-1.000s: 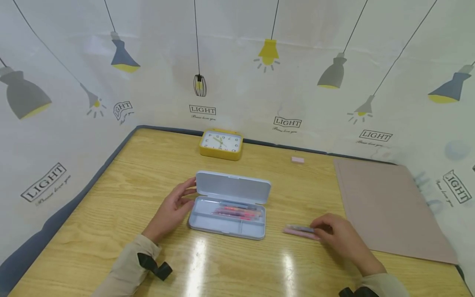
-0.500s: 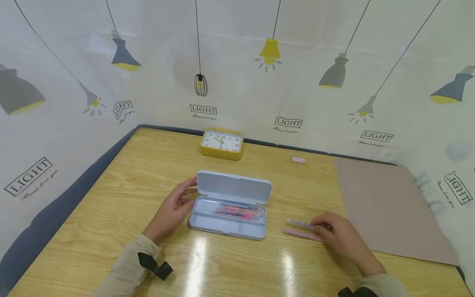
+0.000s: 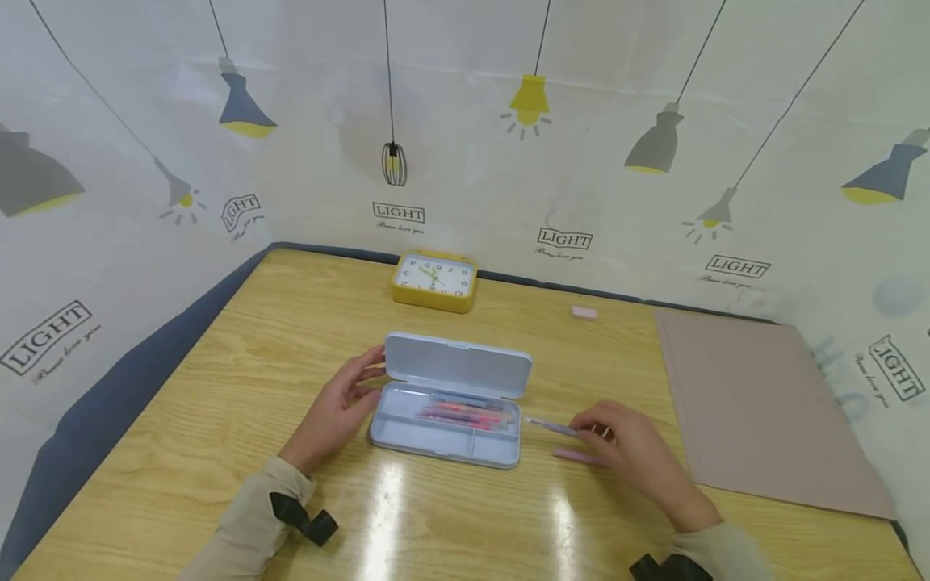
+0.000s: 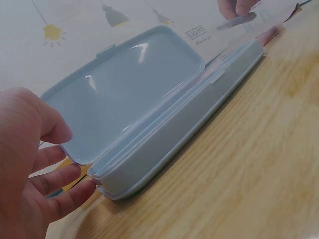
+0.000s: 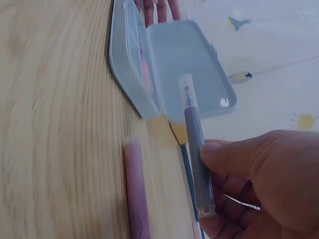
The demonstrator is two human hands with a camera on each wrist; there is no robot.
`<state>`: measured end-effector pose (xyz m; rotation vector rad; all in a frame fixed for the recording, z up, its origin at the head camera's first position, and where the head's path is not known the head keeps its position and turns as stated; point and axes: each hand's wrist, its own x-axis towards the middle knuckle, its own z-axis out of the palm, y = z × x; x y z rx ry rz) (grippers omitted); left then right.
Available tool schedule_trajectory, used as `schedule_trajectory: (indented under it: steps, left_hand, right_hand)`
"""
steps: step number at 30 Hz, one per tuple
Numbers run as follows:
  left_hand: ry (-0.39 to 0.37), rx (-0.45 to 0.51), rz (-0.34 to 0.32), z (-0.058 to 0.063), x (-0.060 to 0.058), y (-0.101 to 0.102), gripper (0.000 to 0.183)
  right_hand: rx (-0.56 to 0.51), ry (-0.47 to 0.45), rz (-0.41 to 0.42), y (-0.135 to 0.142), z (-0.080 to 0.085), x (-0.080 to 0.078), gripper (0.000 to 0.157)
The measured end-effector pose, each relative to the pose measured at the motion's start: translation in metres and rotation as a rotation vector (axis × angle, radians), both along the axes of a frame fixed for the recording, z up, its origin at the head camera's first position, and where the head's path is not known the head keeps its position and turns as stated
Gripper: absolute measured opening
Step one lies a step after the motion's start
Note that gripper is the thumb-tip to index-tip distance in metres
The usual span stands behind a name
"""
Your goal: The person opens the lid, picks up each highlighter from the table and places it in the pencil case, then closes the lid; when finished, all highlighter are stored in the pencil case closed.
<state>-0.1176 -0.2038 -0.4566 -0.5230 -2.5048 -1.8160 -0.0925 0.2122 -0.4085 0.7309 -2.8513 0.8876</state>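
My right hand (image 3: 632, 452) pinches a grey pen (image 5: 196, 154) with a clear cap between thumb and fingers, its capped end toward the pencil case. Below that hand a pink pen (image 5: 135, 194) lies on the table. The light blue pencil case (image 3: 425, 445) stands with its lid (image 3: 458, 367) raised; several pink, orange and bluish pens (image 3: 465, 413) lie in its rear compartment. At the case's left end is my left hand (image 3: 334, 415). Its extended fingers (image 4: 70, 199) touch the corner by the hinge, the thumb at the lid's edge.
A yellow clock (image 3: 433, 282) lies at the back of the wooden table (image 3: 291, 323). A pink eraser (image 3: 584, 313) sits to its right. The flat pinkish mat (image 3: 770, 411) covers the right side. A printed wall covering (image 3: 465, 105) surrounds the back edge.
My right hand has lifted the grey pen away from the pink one and carried it left toward the case. The pink pen stays on the table. My left hand has kept its place.
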Motion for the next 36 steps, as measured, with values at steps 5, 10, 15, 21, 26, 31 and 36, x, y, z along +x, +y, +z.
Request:
schedule_trajectory:
  steps: [5, 10, 15, 21, 26, 31, 36]
  left_hand:
    - [0.0, 0.004, -0.005, 0.001, 0.0, 0.0, 0.064]
    - [-0.003, 0.002, 0.0, 0.002, 0.001, 0.001, 0.063]
    - [-0.003, -0.002, 0.003, 0.002, 0.001, 0.0, 0.063]
    - [-0.002, 0.001, 0.002, 0.003, 0.001, 0.001, 0.063]
    - [-0.001, 0.005, 0.004, 0.002, 0.001, 0.001, 0.063]
    - [0.013, 0.003, 0.002, 0.001, 0.0, 0.001, 0.062]
    - [0.025, 0.0, -0.003, -0.001, -0.001, 0.0, 0.062]
  right_hand:
    - [-0.02, -0.039, 0.042, -0.022, 0.005, -0.003, 0.011]
    - [-0.016, -0.083, 0.073, -0.045, 0.006, -0.007, 0.009]
    - [-0.021, -0.076, 0.12, -0.066, 0.005, -0.008, 0.01]
    - [-0.022, -0.077, 0.164, -0.089, 0.0, -0.01, 0.01]
    - [-0.006, -0.039, 0.193, -0.108, -0.005, -0.011, 0.008]
    - [0.013, -0.04, 0.205, -0.126, -0.006, -0.01, 0.005]
    - [0.052, -0.037, 0.189, -0.141, -0.005, -0.01, 0.007]
